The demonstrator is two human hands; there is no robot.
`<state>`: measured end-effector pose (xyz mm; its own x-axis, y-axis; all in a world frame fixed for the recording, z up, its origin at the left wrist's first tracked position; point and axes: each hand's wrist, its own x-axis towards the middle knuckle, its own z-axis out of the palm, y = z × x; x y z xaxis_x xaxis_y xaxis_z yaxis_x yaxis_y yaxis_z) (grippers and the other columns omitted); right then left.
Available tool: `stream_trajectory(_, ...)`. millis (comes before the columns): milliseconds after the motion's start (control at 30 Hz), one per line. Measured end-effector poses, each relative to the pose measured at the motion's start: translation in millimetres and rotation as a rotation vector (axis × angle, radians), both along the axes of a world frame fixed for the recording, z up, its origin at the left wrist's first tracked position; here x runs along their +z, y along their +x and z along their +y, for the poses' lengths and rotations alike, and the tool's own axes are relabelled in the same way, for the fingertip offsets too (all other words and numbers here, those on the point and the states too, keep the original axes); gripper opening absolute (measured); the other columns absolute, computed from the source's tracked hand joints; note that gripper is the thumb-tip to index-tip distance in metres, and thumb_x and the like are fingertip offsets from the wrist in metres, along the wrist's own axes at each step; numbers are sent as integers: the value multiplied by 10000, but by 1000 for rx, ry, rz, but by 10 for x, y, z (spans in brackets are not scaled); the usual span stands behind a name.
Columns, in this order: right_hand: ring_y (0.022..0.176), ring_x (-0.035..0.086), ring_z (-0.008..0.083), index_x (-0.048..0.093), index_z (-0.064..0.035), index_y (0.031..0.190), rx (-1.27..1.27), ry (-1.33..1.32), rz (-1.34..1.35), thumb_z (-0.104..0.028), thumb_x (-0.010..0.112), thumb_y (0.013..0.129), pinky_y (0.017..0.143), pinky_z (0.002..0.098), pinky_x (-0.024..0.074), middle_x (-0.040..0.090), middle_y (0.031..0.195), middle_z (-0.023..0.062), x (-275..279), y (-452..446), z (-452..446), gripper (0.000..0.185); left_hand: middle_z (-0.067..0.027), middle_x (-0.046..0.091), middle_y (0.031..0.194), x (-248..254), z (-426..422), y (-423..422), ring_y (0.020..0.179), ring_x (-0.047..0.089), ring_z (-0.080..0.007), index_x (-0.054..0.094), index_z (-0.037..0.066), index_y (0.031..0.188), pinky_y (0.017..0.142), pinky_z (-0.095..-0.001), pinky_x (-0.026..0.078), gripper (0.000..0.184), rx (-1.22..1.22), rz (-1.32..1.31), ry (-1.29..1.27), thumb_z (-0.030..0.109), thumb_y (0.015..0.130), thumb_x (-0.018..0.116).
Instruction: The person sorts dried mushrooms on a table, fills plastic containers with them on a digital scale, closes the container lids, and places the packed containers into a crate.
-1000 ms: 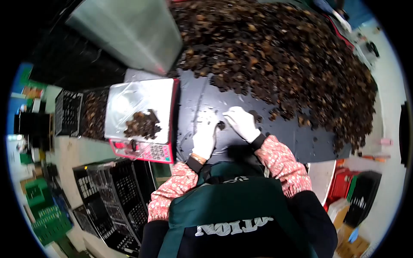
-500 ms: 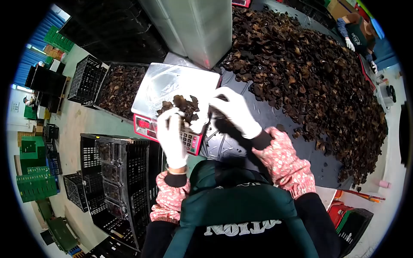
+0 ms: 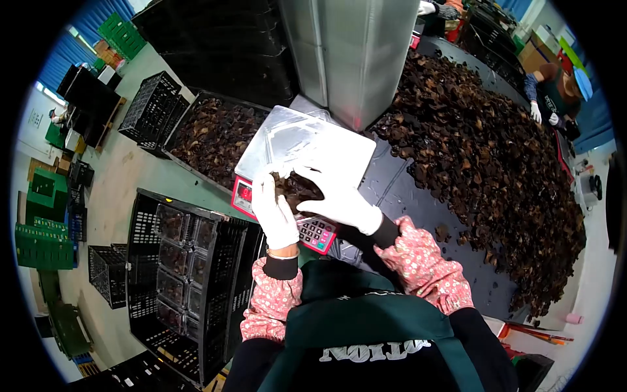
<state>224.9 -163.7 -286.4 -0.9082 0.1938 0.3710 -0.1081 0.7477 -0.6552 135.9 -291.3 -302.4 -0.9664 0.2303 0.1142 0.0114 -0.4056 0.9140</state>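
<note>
A small heap of dark brown wood ear mushrooms (image 3: 299, 188) is gathered at the front of a scale's silver platform (image 3: 313, 140). My left hand (image 3: 273, 212), in a white glove, presses against the heap's left side with its fingers curled. My right hand (image 3: 346, 204), also gloved, cups the heap from the right, thumb and fingers bent round it. Below my hands is the scale's keypad (image 3: 317, 234); its red display (image 3: 244, 193) shows at the left. Whether a clear container lies under the mushrooms I cannot tell.
A large pile of wood ears (image 3: 483, 157) covers the table at right. Another crate of them (image 3: 215, 134) stands left of the scale. A black crate (image 3: 147, 261) holds several filled clear boxes (image 3: 173, 258). A tall grey column (image 3: 346, 59) rises behind; a co-worker (image 3: 558, 91) stands far right.
My right hand has moved in from the scale's right edge and closed round the mushrooms. My left hand remains beside them. The camera view has shifted, so the scale appears further right.
</note>
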Motion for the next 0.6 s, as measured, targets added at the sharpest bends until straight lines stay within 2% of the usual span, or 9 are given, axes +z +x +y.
stream_trajectory(67, 1304, 482, 356, 552, -61, 1371, -21, -7, -7, -268, 750, 811, 1124, 451, 356, 534, 1395, 172, 105, 92, -46, 629, -143, 637, 1161, 47, -52, -29, 1109, 612, -236, 577, -26, 1236, 995, -359, 486, 269, -77, -37, 96, 134, 1026, 529)
stream_trajectory(100, 1304, 482, 356, 552, -61, 1371, -23, -10, -5, -268, 750, 811, 1124, 451, 356, 534, 1395, 172, 43, 65, -50, 629, -150, 628, 1206, 65, -82, -18, 1205, 582, -284, 571, -16, 1251, 1045, -417, 471, 272, -176, -253, 342, 127, 1024, 527)
stream_trajectory(200, 1273, 494, 331, 591, -44, 1312, -54, 164, 47, -283, 699, 851, 1112, 461, 344, 572, 1345, 150, -167, 49, -42, 531, -138, 624, 1240, 100, -124, -69, 1273, 546, -309, 573, -11, 1253, 1058, -459, 467, 273, -276, -444, 569, 131, 1024, 528)
stream_trajectory(333, 1210, 550, 319, 613, -42, 1285, -100, 82, 158, -248, 682, 879, 1068, 426, 406, 622, 1266, 141, 92, 168, 11, 461, -151, 574, 1335, 151, -125, -29, 1349, 479, -316, 526, -8, 1338, 1099, -454, 438, 351, -361, -505, 576, 72, 996, 512)
stream_trajectory(400, 1063, 635, 266, 614, -57, 1299, -162, -240, 265, -181, 681, 892, 951, 364, 500, 642, 1225, 134, 185, 328, 25, 431, -165, 560, 1346, 184, 3, 113, 1319, 501, -293, 497, -10, 1357, 1114, -422, 426, 373, -343, -353, 399, 47, 988, 509)
stream_trajectory(433, 923, 666, 197, 609, -69, 1316, -189, -625, 19, -128, 676, 898, 819, 310, 550, 656, 1182, 129, 332, 483, -16, 427, -162, 569, 1326, 274, 85, 254, 1281, 527, -273, 503, -14, 1340, 1099, -401, 435, 352, -337, -285, 249, 44, 993, 510)
stream_trajectory(467, 852, 645, 126, 588, -60, 1342, -241, -503, 33, -130, 662, 924, 757, 280, 551, 658, 1163, 82, 336, 595, -3, 430, -159, 578, 1307, 312, 167, 421, 1244, 553, -253, 509, -19, 1324, 1084, -379, 445, 332, -340, -214, 103, 41, 997, 510)
stream_trajectory(500, 864, 635, 117, 581, -53, 1343, -202, -794, 39, -135, 648, 941, 754, 281, 547, 652, 1155, 63, 256, 705, -15, 416, -150, 598, 1255, 260, 253, 604, 1179, 585, -213, 538, -24, 1271, 1041, -341, 465, 277, -354, -86, 7, 35, 1001, 515)
stream_trajectory(600, 961, 596, 100, 527, -14, 1341, -218, -1511, 236, -113, 571, 1008, 812, 263, 514, 625, 1126, 36, -9, 1214, -71, 350, -149, 631, 1236, -23, 403, 1262, 1137, 617, -213, 522, -47, 1324, 1018, -322, 467, 337, -511, 275, -572, -3, 990, 516)
